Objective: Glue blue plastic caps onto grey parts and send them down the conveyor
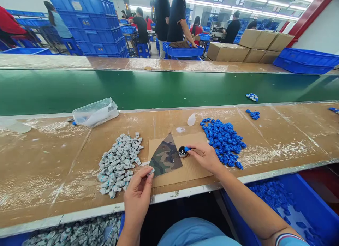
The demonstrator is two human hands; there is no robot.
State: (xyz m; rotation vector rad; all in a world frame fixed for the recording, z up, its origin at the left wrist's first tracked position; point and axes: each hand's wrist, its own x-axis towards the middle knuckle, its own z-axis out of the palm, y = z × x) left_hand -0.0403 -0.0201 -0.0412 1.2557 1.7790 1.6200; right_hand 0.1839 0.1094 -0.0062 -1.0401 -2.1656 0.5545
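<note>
pinching part-hidden blue piece (187, 149)

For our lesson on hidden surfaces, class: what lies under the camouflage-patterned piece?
A flat cardboard sheet shows beside the camouflage-patterned piece and appears to continue beneath it; anything else directly underneath is covered.

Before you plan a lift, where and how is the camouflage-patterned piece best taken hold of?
Probably pinch the camouflage-patterned piece by its near right corner, coming from the near side. It looks thin and flat on the cardboard, so a bare corner offers an edge to lift; the left hand crowds the near left corner, the right hand the round pot.
</note>
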